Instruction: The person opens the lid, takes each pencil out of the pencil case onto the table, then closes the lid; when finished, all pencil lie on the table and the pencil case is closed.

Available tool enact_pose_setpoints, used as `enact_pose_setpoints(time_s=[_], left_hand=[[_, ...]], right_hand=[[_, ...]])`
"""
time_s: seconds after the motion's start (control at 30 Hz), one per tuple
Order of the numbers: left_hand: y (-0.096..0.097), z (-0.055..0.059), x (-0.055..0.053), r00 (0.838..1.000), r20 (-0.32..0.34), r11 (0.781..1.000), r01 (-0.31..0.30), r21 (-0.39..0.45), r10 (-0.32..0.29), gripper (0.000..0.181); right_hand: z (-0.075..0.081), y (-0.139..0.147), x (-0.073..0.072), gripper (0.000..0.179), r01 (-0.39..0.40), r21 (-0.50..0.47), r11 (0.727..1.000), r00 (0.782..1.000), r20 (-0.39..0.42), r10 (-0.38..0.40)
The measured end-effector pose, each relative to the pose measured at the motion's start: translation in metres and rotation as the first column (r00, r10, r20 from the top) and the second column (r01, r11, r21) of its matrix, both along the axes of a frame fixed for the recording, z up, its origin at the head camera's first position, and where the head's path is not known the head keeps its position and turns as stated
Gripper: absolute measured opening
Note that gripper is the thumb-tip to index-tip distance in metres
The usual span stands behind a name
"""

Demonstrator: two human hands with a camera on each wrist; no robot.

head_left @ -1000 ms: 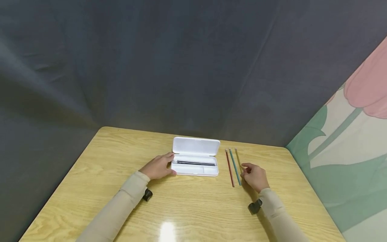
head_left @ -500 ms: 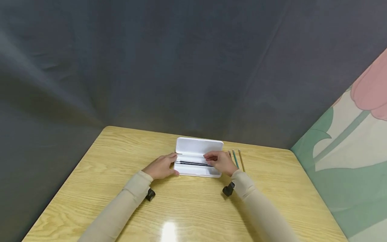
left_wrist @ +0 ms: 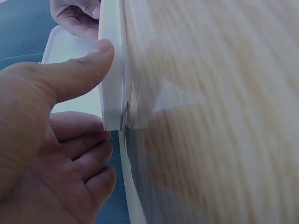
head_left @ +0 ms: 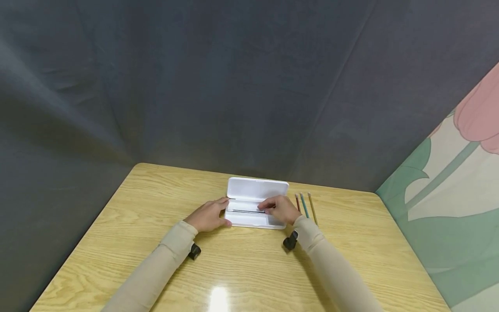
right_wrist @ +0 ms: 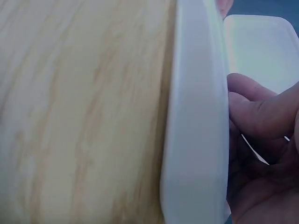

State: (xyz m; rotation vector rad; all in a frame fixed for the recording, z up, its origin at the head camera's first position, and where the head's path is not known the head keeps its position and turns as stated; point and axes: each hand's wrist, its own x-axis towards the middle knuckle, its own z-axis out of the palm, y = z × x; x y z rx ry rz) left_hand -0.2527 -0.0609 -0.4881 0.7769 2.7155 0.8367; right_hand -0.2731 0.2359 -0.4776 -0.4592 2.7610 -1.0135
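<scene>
Box of white plastic (head_left: 245, 219), oblong, lid up, nr far edge of pale wood-grain counter (head_left: 241, 264). L hand (head_left: 208, 216): thumb & fingers apart, touching box's L end. R hand (head_left: 282, 209) in box at slim black pencil (head_left: 244, 211); thumb & forefinger together, can't tell if clamped on it. Red pencil (head_left: 297, 202), teal pencil (head_left: 304, 206) & yellow pencil (head_left: 312, 208) lie R of box.

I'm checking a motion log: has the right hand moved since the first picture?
Yes: the right hand went left, from the yellow pencil to the case.

White glare (head_left: 218, 299) marks the table (head_left: 249, 264), while the right wrist view blurs.
</scene>
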Motion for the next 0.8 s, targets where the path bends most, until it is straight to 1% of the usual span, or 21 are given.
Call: enact_pose_setpoints(time_s=[0.27, 0.47, 0.63, 0.7, 0.8], left_hand=[[0.000, 0.000, -0.001, 1.000, -0.007, 1.000, -0.006, -0.008, 0.006, 0.086], [0.000, -0.002, 0.000, 1.000, -0.001, 1.000, -0.006, -0.022, 0.006, 0.086], [0.000, -0.002, 0.000, 1.000, -0.011, 1.000, -0.003, -0.019, 0.003, 0.085], [0.000, -0.002, 0.000, 1.000, -0.013, 1.000, -0.003, -0.015, 0.003, 0.085], [0.000, -0.001, 0.001, 1.000, -0.012, 1.000, -0.006, -0.014, 0.005, 0.085]], right_hand=[[0.007, 0.002, 0.001, 0.022, -0.073, -0.021, 0.997, 0.995, 0.060, 0.074], [0.005, 0.004, -0.004, 0.024, -0.134, -0.029, 0.991, 0.987, 0.089, 0.136], [0.010, 0.002, -0.007, 0.027, -0.218, 0.024, 0.976, 0.973, 0.081, 0.216], [0.012, 0.000, -0.006, 0.027, -0.238, 0.050, 0.970, 0.970, 0.072, 0.234], [0.012, -0.002, -0.007, 0.026, -0.253, 0.063, 0.966, 0.966, 0.077, 0.248]])
